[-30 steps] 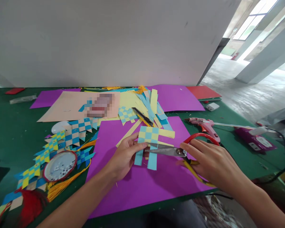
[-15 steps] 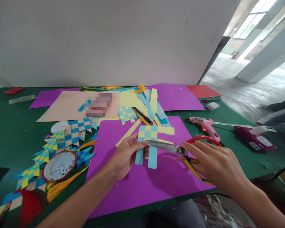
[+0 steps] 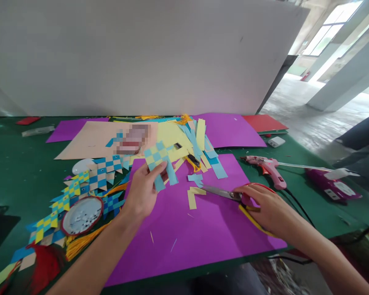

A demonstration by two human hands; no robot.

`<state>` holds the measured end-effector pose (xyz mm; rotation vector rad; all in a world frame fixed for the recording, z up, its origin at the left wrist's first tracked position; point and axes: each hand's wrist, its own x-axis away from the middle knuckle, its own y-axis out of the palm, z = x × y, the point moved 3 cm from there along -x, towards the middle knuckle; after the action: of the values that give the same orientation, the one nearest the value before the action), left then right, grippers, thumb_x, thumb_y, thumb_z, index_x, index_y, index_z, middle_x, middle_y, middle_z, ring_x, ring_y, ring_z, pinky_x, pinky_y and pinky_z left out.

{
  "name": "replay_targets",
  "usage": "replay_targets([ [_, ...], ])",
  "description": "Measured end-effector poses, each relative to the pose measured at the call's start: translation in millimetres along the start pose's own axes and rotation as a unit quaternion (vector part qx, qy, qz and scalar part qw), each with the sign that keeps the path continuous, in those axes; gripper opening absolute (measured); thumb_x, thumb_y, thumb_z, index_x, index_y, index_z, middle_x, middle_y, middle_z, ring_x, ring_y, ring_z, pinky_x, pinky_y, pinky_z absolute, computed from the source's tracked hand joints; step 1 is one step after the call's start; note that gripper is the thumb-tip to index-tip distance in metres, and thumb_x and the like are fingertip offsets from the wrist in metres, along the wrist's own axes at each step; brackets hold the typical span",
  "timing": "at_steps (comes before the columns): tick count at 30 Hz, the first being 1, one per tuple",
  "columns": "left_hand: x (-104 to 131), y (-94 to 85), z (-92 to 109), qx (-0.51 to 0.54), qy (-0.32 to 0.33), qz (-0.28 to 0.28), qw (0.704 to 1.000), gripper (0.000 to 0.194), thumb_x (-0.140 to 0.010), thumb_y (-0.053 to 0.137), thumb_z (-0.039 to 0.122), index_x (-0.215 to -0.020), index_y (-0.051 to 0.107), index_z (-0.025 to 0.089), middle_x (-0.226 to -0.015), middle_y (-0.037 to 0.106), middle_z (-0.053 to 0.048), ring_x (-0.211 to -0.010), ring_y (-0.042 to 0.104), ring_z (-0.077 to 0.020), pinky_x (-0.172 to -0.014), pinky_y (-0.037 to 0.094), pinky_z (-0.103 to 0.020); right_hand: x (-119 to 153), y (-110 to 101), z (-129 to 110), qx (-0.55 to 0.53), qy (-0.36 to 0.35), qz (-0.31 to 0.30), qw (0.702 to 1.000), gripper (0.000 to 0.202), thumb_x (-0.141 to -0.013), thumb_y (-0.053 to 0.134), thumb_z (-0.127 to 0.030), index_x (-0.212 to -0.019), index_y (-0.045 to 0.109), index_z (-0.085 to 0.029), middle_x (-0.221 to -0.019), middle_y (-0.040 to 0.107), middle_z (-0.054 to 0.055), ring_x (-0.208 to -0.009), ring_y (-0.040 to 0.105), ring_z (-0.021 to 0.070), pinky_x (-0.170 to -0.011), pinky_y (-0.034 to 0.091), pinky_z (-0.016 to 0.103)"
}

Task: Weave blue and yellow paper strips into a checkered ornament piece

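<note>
My left hand [image 3: 144, 186] pinches a woven blue-and-yellow paper piece [image 3: 157, 156] whose blue strips hang down. My right hand [image 3: 264, 207] is wrapped round the handles of the scissors [image 3: 219, 191], which have one red and one yellow handle. The blades point left, nearly closed, over the purple sheet [image 3: 172, 262]. By their tip lie small blue offcuts [image 3: 196, 179] and yellow offcuts [image 3: 192, 198]. Beyond them is a yellow-and-black cutter [image 3: 193, 162], partly among paper strips.
Woven paper fish [image 3: 49, 219], a dish of small black-and-white pieces [image 3: 82, 215] and yellow tassels [image 3: 86, 241] are at left. A pink glue gun [image 3: 266, 166] and purple box [image 3: 332, 186] stand right. A white panel [image 3: 135, 57] rises behind.
My left hand has moved left and up with the woven piece, away from the scissors. Yellow and blue offcuts now lie on the purple sheet. The scissor blades have closed further.
</note>
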<state>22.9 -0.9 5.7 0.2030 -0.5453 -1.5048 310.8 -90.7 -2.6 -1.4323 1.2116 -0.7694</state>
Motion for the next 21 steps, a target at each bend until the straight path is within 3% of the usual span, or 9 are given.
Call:
replay_targets([
  [3, -2.7, -3.0, -1.0, -0.017, 0.030, -0.005, 0.999, 0.024, -0.067, 0.081, 0.025, -0.086, 0.070, 0.015, -0.074, 0.071, 0.001, -0.061, 0.063, -0.0100, -0.054, 0.048, -0.018, 3.1, 1.7, 11.2, 0.029, -0.012, -0.005, 1.000, 0.037, -0.083, 0.051, -0.015, -0.119, 0.058, -0.020, -0.104, 0.067, 0.009, -0.094, 0.064, 0.0216, -0.082, 0.052, 0.036],
  [6, -6.3, -7.6, -1.1, -0.012, 0.031, 0.013, 0.999, 0.027, -0.067, 0.081, 0.024, -0.090, 0.070, 0.016, -0.081, 0.073, 0.000, -0.067, 0.066, -0.0115, -0.060, 0.051, -0.020, 0.8, -4.2, 6.2, 0.098, -0.025, 0.006, 0.995, 0.034, -0.084, 0.052, -0.015, -0.118, 0.061, -0.016, -0.100, 0.067, 0.012, -0.094, 0.064, 0.0250, -0.083, 0.053, 0.042],
  [9, -10.7, -11.7, 4.2, 0.019, 0.048, 0.035, 0.998, 0.026, -0.066, 0.081, 0.021, -0.089, 0.069, 0.017, -0.086, 0.074, 0.000, -0.074, 0.068, -0.0122, -0.069, 0.053, -0.021, -12.4, -7.1, -24.5, 0.162, -0.035, 0.053, 0.985, 0.025, -0.085, 0.049, -0.011, -0.102, 0.067, -0.014, -0.096, 0.068, 0.015, -0.091, 0.064, 0.0292, -0.081, 0.052, 0.049],
  [11, -12.9, -13.6, 8.9, 0.033, 0.072, 0.043, 0.996, 0.026, -0.064, 0.081, 0.019, -0.087, 0.069, 0.016, -0.085, 0.074, 0.000, -0.075, 0.068, -0.0125, -0.070, 0.053, -0.020, -26.7, 2.1, -55.1, 0.128, -0.080, 0.045, 0.988, 0.026, -0.089, 0.046, -0.010, -0.102, 0.068, -0.016, -0.110, 0.068, 0.016, -0.103, 0.062, 0.0289, -0.089, 0.051, 0.048],
  [15, -14.9, -15.2, 12.2, -0.004, 0.100, 0.038, 0.994, 0.030, -0.062, 0.083, 0.023, -0.088, 0.069, 0.015, -0.083, 0.074, -0.002, -0.067, 0.066, -0.0125, -0.061, 0.051, -0.020, -49.0, 35.4, -103.5, 0.022, -0.103, 0.025, 0.994, 0.050, -0.094, 0.050, -0.037, -0.134, 0.051, -0.008, -0.142, 0.047, 0.020, -0.134, 0.040, 0.0330, -0.104, 0.044, 0.050],
  [18, -14.3, -14.6, 10.3, -0.031, 0.108, 0.018, 0.993, 0.033, -0.063, 0.083, 0.028, -0.090, 0.070, 0.015, -0.085, 0.074, -0.002, -0.068, 0.066, -0.0127, -0.061, 0.051, -0.021, -43.5, 57.7, -124.8, -0.003, -0.097, 0.006, 0.995, 0.052, -0.097, 0.043, -0.036, -0.141, 0.045, -0.009, -0.148, 0.039, 0.019, -0.140, 0.031, 0.0324, -0.113, 0.032, 0.053],
  [21, -10.9, -10.4, 8.4, -0.041, 0.102, -0.017, 0.994, 0.034, -0.067, 0.081, 0.032, -0.093, 0.071, 0.015, -0.092, 0.074, -0.005, -0.077, 0.068, -0.0164, -0.068, 0.053, -0.024, -24.8, 74.4, -149.8, -0.025, -0.131, 0.020, 0.991, 0.052, -0.096, 0.042, -0.039, -0.140, 0.047, -0.010, -0.148, 0.039, 0.018, -0.138, 0.034, 0.0327, -0.112, 0.035, 0.051],
])
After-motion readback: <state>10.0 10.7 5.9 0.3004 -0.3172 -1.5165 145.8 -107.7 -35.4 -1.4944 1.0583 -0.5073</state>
